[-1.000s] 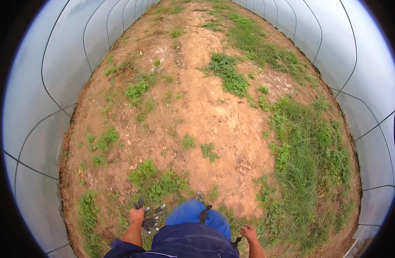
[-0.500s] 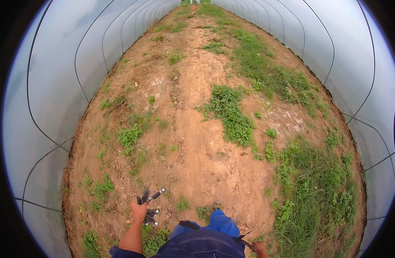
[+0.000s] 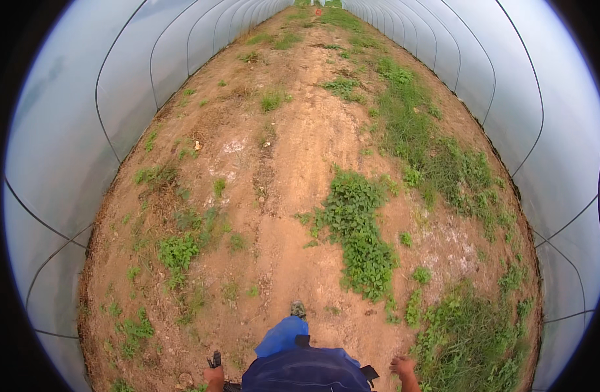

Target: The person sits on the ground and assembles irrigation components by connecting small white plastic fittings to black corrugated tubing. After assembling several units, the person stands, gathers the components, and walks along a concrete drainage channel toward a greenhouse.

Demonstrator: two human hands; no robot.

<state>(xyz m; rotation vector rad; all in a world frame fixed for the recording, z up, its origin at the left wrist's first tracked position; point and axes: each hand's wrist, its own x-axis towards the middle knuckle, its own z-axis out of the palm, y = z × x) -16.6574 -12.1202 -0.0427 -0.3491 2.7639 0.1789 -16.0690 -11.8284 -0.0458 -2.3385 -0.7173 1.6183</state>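
Note:
Low at the left, my left hand (image 3: 214,375) is closed around a bunch of black rod-like pieces (image 3: 215,359). Only their upper ends show above the fist; their exact kind I cannot make out. My right hand (image 3: 402,366) hangs low at the right with its fingers apart and nothing visible in it, near the edge of tall grass (image 3: 473,326). Between the hands are my dark blue top (image 3: 303,369) and one blue trouser leg (image 3: 281,336), with a shoe (image 3: 298,309) on bare soil.
A long plastic tunnel with curved walls (image 3: 58,163) and thin hoops surrounds the dirt path (image 3: 300,150). A leafy green patch (image 3: 362,238) grows just right of the path. Smaller weeds (image 3: 177,251) dot the left side. A small orange thing (image 3: 318,12) stands far ahead.
I have moved forward along the path, and the plants have come nearer. My left hand and its black pieces have dropped lower in view. The right hand now shows more fully, fingers apart.

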